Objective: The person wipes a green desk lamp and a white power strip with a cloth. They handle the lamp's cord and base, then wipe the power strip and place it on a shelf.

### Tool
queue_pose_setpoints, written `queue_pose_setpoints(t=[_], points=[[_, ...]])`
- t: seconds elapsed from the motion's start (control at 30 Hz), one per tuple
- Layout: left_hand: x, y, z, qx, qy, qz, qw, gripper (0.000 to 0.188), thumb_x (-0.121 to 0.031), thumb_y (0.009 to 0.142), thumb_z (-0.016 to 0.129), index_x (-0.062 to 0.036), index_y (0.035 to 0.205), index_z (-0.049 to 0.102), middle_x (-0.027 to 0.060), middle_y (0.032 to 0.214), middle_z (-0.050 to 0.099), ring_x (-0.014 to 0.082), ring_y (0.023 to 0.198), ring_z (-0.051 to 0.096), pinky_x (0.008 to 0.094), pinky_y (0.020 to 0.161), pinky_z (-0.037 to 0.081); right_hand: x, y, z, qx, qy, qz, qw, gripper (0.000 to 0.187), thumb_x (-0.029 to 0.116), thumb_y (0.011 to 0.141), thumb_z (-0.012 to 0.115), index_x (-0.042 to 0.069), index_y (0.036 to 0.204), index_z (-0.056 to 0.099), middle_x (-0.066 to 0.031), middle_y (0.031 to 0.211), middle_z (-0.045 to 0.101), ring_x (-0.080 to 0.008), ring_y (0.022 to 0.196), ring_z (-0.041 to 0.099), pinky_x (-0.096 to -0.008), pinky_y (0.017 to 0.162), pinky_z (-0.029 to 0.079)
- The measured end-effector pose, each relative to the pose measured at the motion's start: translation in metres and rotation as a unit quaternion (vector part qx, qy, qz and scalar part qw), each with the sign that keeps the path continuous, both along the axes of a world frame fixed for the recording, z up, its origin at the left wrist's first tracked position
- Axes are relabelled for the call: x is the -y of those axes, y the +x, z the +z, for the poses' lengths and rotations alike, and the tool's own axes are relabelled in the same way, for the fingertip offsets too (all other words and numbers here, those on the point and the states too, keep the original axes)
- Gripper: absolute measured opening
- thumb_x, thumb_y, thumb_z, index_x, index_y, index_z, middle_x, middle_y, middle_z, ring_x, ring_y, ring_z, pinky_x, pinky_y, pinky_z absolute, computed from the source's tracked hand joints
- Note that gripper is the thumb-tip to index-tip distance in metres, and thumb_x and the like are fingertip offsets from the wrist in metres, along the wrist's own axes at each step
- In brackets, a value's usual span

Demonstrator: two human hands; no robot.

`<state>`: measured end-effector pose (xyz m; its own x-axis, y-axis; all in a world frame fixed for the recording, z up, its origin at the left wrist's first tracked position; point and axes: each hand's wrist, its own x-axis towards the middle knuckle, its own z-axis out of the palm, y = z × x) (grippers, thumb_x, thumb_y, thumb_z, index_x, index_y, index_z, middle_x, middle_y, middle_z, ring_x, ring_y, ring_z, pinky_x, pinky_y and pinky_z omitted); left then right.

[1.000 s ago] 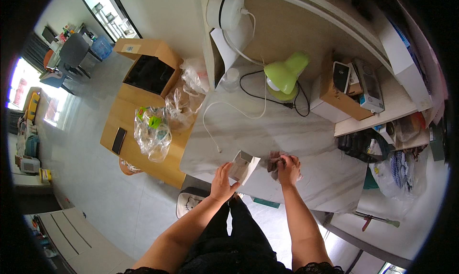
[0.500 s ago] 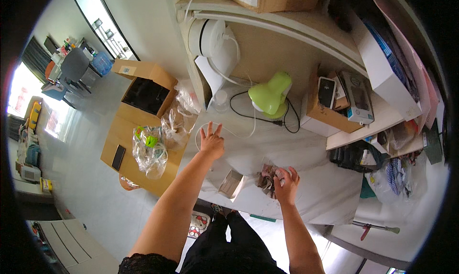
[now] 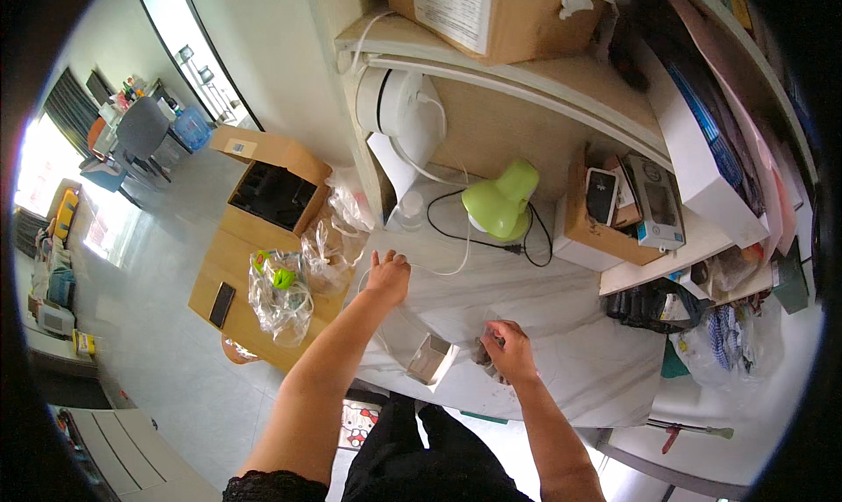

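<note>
On the marbled white desk, my left hand has its fingers curled in at a thin white cable, which runs into the hand. Part of the grip is hidden from above. My right hand is closed on a crumpled greyish-brown wad that rests on the desk near its front edge; whether it is paper or cloth I cannot make out. Between my forearms stands a small open white box. A green desk lamp with a black cord sits farther back.
Shelves frame the desk's back and right, holding cartons and a box of small packages. A white cylindrical appliance stands back left. Left, a wooden table carries a carton, clear plastic bags and a phone.
My left hand has drawn in its spread fingers. My right hand has shifted slightly left and now covers more of the wad. The whole view has shifted slightly too.
</note>
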<state>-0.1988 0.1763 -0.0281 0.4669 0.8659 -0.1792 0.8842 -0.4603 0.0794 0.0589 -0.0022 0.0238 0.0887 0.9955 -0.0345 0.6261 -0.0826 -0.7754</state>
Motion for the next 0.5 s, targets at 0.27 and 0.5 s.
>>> queue_pose_setpoints(t=[0.27,0.5], points=[[0.026,-0.062,0.19,0.358,0.176,-0.065,0.915,0.023,0.004,0.074,0.058,-0.0041,0.094,0.066,0.0103,0.097,0.063,0.0316,0.089,0.062,0.0384,0.076,0.051,-0.026,-0.032,0.098,-0.024,0.039,0.06,0.997,0.029,0.014,0.081,0.068,0.004,0.109,0.064,-0.0132,0.099,0.065,-0.0242,0.082,0.065,-0.0343,0.073,0.052],[0.003,-0.053,0.298,0.401,0.3,-0.066,0.863,0.028,0.009,0.072,0.056,-0.0049,0.095,0.065,0.0103,0.099,0.063,0.0314,0.088,0.062,0.0385,0.076,0.051,-0.123,-0.085,0.196,-0.053,0.296,0.089,0.95,0.031,0.008,0.081,0.069,0.006,0.111,0.064,-0.0102,0.086,0.063,-0.018,0.073,0.059,-0.0311,0.065,0.049]])
